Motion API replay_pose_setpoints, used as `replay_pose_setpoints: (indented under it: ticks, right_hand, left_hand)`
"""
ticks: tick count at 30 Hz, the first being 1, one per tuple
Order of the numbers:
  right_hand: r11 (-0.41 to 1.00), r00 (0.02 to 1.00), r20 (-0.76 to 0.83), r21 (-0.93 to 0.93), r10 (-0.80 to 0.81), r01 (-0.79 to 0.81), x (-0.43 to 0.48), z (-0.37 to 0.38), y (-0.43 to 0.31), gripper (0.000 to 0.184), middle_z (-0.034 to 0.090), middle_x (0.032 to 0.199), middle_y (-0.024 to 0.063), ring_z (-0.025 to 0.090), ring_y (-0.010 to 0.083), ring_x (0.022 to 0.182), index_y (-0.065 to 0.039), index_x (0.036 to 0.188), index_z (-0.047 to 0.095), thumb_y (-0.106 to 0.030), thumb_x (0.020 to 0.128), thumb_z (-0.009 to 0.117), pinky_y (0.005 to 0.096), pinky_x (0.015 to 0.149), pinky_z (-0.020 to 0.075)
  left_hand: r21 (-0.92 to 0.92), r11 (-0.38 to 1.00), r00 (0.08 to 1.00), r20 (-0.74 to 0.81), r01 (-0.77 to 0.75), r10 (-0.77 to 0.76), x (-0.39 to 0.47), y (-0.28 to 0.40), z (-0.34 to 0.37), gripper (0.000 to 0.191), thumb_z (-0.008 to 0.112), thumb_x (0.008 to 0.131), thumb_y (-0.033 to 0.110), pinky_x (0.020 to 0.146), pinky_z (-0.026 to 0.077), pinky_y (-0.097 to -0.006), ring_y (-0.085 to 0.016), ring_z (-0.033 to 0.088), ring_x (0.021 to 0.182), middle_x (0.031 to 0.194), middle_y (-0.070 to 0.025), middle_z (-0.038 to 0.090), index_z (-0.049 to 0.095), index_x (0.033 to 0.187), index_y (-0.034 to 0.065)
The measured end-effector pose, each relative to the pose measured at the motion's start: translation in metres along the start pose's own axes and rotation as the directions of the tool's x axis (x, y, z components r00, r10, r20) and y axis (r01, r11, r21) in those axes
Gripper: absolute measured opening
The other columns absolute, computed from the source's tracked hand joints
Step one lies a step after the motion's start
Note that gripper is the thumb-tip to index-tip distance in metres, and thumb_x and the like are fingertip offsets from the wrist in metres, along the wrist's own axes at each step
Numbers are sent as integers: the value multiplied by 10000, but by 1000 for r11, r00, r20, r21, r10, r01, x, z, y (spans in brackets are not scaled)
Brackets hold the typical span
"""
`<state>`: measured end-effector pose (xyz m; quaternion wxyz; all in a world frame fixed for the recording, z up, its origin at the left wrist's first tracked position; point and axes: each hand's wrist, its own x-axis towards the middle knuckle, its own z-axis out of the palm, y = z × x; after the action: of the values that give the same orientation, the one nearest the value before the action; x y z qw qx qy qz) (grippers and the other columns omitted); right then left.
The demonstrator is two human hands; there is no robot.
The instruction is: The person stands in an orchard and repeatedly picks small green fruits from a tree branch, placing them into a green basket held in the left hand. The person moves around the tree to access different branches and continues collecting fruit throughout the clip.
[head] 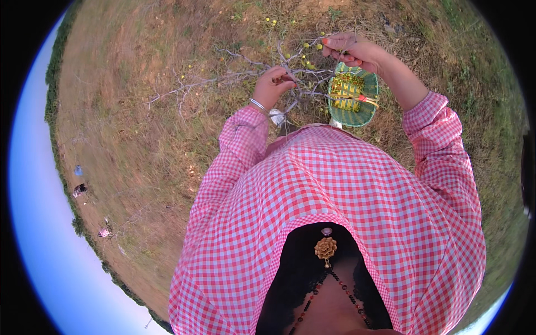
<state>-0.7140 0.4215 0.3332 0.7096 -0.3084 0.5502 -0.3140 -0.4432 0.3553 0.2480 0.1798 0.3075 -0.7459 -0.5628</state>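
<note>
My left hand (270, 87), with a silver bangle at the wrist, pinches a thin grey branch (292, 77) between thumb and fingers. Bare branches (307, 72) of a small shrub spread in front of me, with several round yellow-green fruits (319, 47) on them. My right hand (355, 51) is at the right-hand twigs, fingers curled beside the fruits; whether something sits between the fingertips is hidden. Just below it is a green and yellow woven basket (353, 119) with a handle (368, 100) wrapped in red at one spot. Small green and reddish fruits (349, 79) lie inside it.
Dry grass and reddish soil (167, 54) surround the shrub, with several fallen yellow fruits (271, 21) beyond it. A white object (277, 117) shows beneath the branches near my body. Far to the left, people (79, 189) appear small in the field, near a tree line.
</note>
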Motion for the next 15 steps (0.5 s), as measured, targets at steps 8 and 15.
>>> replay_pose_setpoints:
  ticks: [8,15]
  right_hand:
    - [240,958,-159,-966,-240,-100,16,37,23,345,667,763,87,641,232,712,-101,829,701,-427,717,695,353,650,496]
    - [304,960,-218,-940,-176,-158,27,34,28,425,661,745,86,642,237,722,-100,837,693,-497,686,689,353,649,501]
  left_hand:
    - [-56,998,1000,3,29,-29,-3,-1,12,162,714,701,39,640,449,-261,-128,549,726,819,-35,551,633,838,5]
    - [-5,999,999,26,-32,32,-5,1,21,111,674,739,32,677,448,-243,-106,546,749,857,-20,540,647,846,43]
